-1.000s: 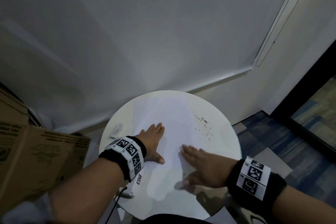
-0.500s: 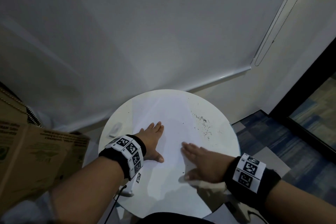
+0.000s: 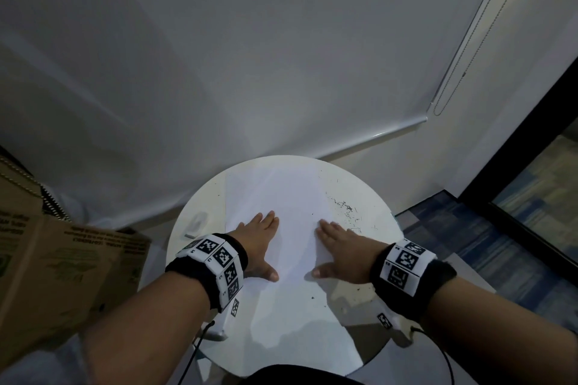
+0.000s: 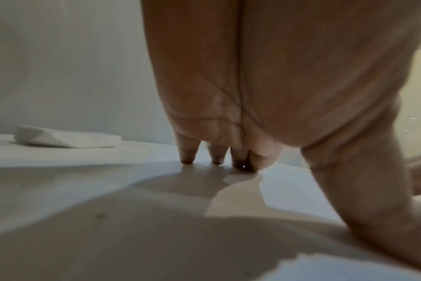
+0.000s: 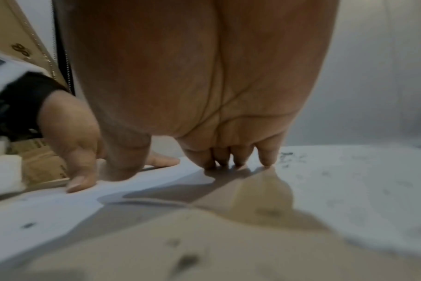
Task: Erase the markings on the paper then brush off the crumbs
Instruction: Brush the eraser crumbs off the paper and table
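Note:
A white sheet of paper (image 3: pixel 281 197) lies on the round white table (image 3: pixel 369 203). My left hand (image 3: pixel 258 239) rests flat on the sheet's left part, fingers straight and together, fingertips (image 4: pixel 216 159) on the paper. My right hand (image 3: pixel 339 248) lies flat at the sheet's right edge, its fingertips (image 5: pixel 238 162) touching down. Dark eraser crumbs (image 3: pixel 345 211) are scattered on the table just beyond the right hand; crumbs (image 5: pixel 286 157) also show in the right wrist view. A white eraser (image 3: pixel 197 222) lies at the table's left; the eraser (image 4: pixel 65 139) sits left of my fingers.
A cardboard box (image 3: pixel 62 269) stands at the left of the table. A white roller blind (image 3: pixel 250 56) hangs behind it. Blue patterned carpet (image 3: pixel 488 247) and a dark door frame (image 3: pixel 516 147) are at the right. Cables (image 3: pixel 194 353) hang below my wrists.
My right hand has swept to the right across the paper toward its right edge, closer to the crumbs. The left hand has stayed flat in place.

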`<move>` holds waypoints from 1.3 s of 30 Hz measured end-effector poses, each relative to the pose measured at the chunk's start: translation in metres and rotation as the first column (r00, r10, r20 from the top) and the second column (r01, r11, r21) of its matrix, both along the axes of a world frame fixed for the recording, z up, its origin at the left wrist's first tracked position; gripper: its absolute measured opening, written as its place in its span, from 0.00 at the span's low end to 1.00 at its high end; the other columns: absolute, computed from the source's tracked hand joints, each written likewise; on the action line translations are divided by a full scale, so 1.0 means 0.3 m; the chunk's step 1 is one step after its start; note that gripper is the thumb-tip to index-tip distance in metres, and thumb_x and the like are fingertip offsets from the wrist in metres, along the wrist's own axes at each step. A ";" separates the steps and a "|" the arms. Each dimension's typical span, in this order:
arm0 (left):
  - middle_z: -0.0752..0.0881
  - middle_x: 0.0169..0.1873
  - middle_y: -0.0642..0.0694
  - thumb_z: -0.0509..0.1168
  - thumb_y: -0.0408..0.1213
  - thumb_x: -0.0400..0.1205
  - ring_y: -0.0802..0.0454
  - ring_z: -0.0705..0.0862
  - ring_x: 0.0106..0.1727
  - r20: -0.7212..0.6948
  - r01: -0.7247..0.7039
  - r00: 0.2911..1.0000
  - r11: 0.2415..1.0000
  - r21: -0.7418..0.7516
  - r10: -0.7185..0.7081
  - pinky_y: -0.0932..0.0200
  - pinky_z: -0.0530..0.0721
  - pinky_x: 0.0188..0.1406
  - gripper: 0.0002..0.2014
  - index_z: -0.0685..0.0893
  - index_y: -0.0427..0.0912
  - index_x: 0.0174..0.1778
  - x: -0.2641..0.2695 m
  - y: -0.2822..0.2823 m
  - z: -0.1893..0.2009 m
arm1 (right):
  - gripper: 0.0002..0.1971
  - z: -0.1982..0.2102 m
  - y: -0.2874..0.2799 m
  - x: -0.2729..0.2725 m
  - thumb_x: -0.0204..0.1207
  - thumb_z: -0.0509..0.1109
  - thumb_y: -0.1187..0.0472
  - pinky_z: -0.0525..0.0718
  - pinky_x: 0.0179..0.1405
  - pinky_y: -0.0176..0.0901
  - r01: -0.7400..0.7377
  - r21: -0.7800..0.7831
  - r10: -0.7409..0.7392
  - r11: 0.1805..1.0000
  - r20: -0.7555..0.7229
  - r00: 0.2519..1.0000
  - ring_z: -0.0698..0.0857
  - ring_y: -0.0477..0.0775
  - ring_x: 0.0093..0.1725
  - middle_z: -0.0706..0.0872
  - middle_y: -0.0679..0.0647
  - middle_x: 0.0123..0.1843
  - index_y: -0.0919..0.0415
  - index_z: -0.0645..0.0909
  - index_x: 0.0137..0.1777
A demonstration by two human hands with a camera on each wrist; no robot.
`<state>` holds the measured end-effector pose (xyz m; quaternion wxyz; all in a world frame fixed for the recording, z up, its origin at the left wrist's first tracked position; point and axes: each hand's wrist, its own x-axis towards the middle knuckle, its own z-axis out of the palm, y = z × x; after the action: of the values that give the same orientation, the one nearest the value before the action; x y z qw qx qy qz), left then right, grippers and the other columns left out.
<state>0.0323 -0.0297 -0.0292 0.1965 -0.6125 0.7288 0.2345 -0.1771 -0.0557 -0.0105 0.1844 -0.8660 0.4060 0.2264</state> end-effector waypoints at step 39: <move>0.31 0.84 0.49 0.71 0.56 0.78 0.50 0.34 0.85 0.019 0.056 0.998 0.998 0.041 -0.057 0.45 0.45 0.85 0.57 0.32 0.43 0.84 0.048 0.001 0.000 | 0.50 -0.007 0.106 -0.021 0.76 0.58 0.32 0.40 0.83 0.48 -0.127 0.100 0.120 0.987 0.070 0.990 0.37 0.50 0.84 0.34 0.52 0.85 0.60 0.36 0.84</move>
<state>0.0468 -0.0295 -0.0291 0.2227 -0.5899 0.7390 0.2372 -0.1834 -0.0239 -0.0125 0.2277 -0.8854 0.3331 0.2307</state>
